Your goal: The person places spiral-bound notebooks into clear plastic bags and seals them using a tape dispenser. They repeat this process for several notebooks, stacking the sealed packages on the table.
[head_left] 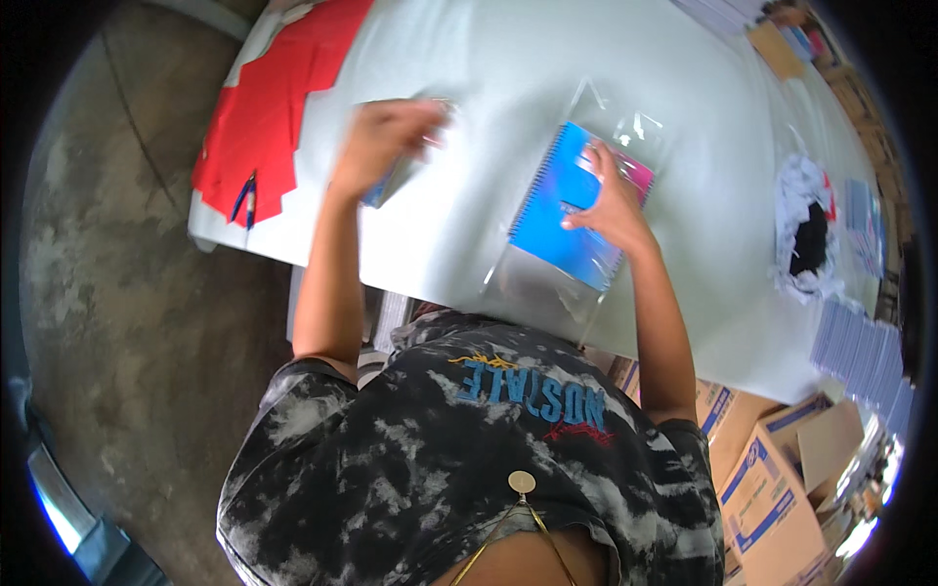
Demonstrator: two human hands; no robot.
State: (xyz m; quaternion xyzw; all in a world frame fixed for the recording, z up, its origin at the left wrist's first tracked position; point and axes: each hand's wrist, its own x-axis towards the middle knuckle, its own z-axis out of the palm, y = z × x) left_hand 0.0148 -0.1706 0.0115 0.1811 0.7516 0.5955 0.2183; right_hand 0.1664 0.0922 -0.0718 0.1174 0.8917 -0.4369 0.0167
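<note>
A blue spiral-bound notebook (552, 234) with a pink corner lies tilted on the white table. Clear plastic, seemingly a bag (528, 283), reaches past it at both ends; whether the notebook is inside or on top I cannot tell. My right hand (618, 207) rests over the notebook's right part, thumb and fingers spread apart. To the left, my left hand (383, 142) is smeared by motion above the table. Beneath it shows a small bluish item (379, 190), mostly hidden; whether the fingers touch it is unclear.
Red sheets (264, 117) cover the table's left end, with a dark blue tool like scissors or pens (245, 200) on them. Along the right edge are a white plastic bundle with black inside (796, 186) and stacked sheets (855, 347). Cardboard boxes (777, 518) stand below right.
</note>
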